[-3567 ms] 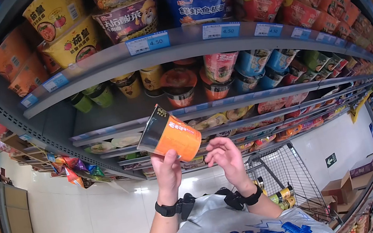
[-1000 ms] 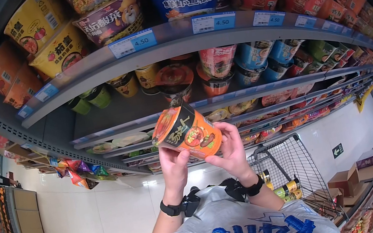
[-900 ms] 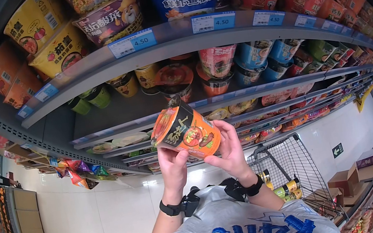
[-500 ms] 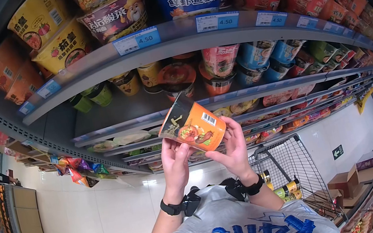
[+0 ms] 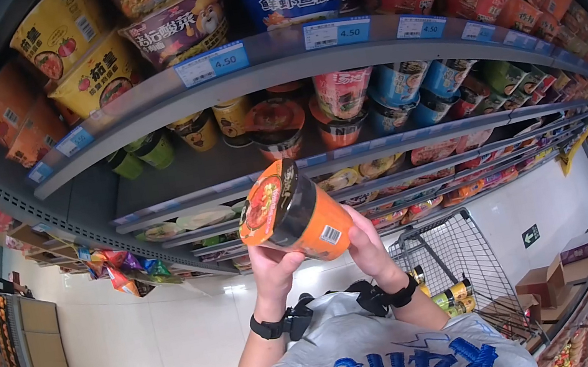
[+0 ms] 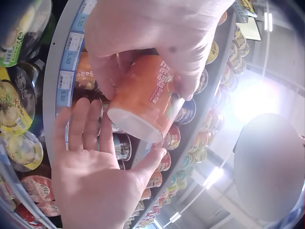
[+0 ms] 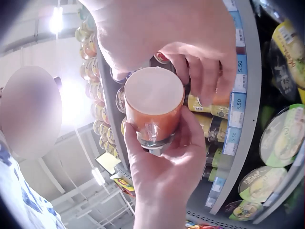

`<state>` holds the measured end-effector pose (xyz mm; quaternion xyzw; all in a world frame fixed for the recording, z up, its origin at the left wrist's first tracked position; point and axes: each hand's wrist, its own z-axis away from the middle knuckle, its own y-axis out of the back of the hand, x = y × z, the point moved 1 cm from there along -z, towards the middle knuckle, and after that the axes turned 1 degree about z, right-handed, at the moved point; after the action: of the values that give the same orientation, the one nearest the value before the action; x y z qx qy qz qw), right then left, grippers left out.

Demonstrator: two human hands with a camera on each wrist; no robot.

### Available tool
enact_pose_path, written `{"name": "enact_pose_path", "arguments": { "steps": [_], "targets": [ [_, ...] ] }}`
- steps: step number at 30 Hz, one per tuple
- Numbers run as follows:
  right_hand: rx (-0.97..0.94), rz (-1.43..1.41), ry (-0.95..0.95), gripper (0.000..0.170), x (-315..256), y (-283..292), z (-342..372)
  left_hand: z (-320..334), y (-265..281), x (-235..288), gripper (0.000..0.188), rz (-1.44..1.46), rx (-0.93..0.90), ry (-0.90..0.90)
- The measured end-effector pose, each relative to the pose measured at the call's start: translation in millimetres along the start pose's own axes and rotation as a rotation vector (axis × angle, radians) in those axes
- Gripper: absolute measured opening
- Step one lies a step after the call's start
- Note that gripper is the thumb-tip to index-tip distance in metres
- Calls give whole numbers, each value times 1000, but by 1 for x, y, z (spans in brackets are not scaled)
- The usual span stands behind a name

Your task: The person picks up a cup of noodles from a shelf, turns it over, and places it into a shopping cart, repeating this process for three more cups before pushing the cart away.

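An orange-and-black instant noodle cup (image 5: 307,216) is tilted in front of the shelves, its printed lid toward the upper left. My left hand (image 5: 272,273) grips it near the lid end, thumb in front. In the right wrist view, the left hand (image 7: 167,171) has its fingers around the cup's sides, and the white base faces the camera. My right hand (image 5: 372,252) is at the base end, beside the barcode. In the left wrist view, the right hand (image 6: 97,176) shows its palm, fingers extended and thumb close to the base rim.
Shelves (image 5: 336,64) of bowl and cup noodles span the front, with price tags along the edge. More orange cups (image 5: 277,128) stand behind the held one. A wire shopping cart (image 5: 455,265) with several containers is at right, near open cardboard boxes (image 5: 541,286).
The right hand has come to the cup's base from its earlier place apart. The cup has been turned in the hands, so the lid and barcode now show instead of the front picture.
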<state>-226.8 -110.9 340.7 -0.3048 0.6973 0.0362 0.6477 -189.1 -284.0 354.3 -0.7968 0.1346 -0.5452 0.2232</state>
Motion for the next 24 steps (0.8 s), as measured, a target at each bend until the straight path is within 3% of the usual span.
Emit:
{"name": "enact_pose_path", "arguments": {
  "steps": [1,4,6,7,8,12,16,19,21,24],
  "targets": [
    [-1,2,-1,89,-1,0,0,0,1,1,102,5,-25,25],
    [-7,-58,83,87,-7,-6,0,-1,-7,1,99,79,68,-7],
    [20,-149,240,76,-11,-11,-2,-3,-8,4,95,49,67,-17],
    [20,-148,241,76,-9,-11,-2,-3,-8,6,92,69,113,77],
    [68,-95,254,80,-6,-10,-3,-2,-8,6,89,88,158,172],
    [170,88,249,91,-13,-22,-1,1,-3,-4,84,102,83,87],
    [126,268,295,91,-9,-19,1,3,-1,-5,76,73,111,77],
    [67,121,251,85,-11,-16,1,3,-1,-2,78,91,142,78],
    [31,-84,105,82,-12,-15,0,3,-2,-2,84,108,138,24],
    [-9,19,22,88,-4,-8,3,6,-1,-2,91,82,98,21]
  ]
}}
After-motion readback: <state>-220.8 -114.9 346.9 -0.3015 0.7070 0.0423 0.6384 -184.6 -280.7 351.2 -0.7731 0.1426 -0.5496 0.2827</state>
